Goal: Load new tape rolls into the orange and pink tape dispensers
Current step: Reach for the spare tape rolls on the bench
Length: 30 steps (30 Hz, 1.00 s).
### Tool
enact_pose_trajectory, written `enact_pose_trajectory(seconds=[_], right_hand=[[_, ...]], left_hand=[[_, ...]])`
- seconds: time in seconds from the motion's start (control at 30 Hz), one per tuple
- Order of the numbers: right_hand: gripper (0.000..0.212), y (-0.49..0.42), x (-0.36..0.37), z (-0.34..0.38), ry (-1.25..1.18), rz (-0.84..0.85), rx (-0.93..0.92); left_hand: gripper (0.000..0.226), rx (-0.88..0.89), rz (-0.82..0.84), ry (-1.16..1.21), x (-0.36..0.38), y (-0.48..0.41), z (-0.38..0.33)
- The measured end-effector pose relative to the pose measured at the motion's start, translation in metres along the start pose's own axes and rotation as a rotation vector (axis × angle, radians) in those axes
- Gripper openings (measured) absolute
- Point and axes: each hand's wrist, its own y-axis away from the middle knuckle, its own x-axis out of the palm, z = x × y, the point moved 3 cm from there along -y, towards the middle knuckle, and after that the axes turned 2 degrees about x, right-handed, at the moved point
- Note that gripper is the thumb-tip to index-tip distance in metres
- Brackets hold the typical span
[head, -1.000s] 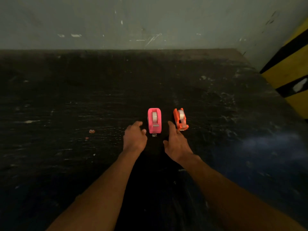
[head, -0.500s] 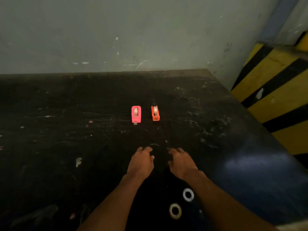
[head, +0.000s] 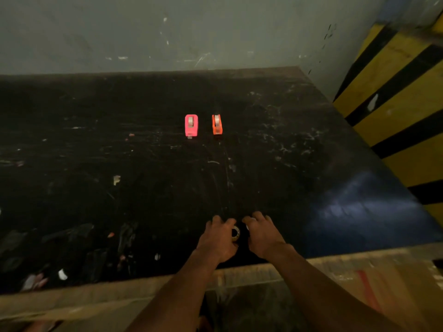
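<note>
The pink tape dispenser and the orange tape dispenser stand side by side on the middle of the black table, each with a pale roll in it. Both hands are far from them, close to the table's front edge. My left hand lies palm down with its fingers curled onto a small tape roll, which shows as a pale ring at its thumb side. My right hand is just right of that roll, fingers bent down onto the table. Whatever is under it is hidden.
A grey wall runs behind the table. A yellow-and-black striped barrier stands at the right. Small scraps and paint marks dot the left of the table. A brown cardboard-like surface runs along the front edge below my arms.
My hands have drawn back from the dispensers to the table's front edge. They now cover the two loose tape rolls that lay there half a second ago. The dispensers stayed put.
</note>
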Motion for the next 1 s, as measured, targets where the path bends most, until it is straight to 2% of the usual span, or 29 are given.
enact_pose_trajectory(seconds=[0.13, 0.37, 0.53, 0.8, 1.0], right_hand=[[0.050, 0.002, 0.003, 0.000, 0.052, -0.042, -0.025], [0.048, -0.003, -0.016, 0.005, -0.013, -0.034, -0.022], [0.050, -0.036, -0.056, 0.033, -0.017, -0.083, -0.059], [0.053, -0.124, -0.130, 0.122, 0.018, -0.138, -0.167], [0.048, -0.196, -0.164, 0.182, 0.014, -0.180, -0.206]], left_hand=[[0.058, -0.038, -0.074, -0.005, 0.012, 0.001, -0.008], [0.057, -0.093, -0.114, 0.011, -0.016, -0.002, -0.003], [0.059, -0.157, -0.168, 0.028, -0.076, -0.015, 0.020], [0.063, -0.254, -0.294, 0.025, -0.188, -0.051, 0.088], [0.061, -0.240, -0.323, 0.019, -0.263, -0.098, 0.148]])
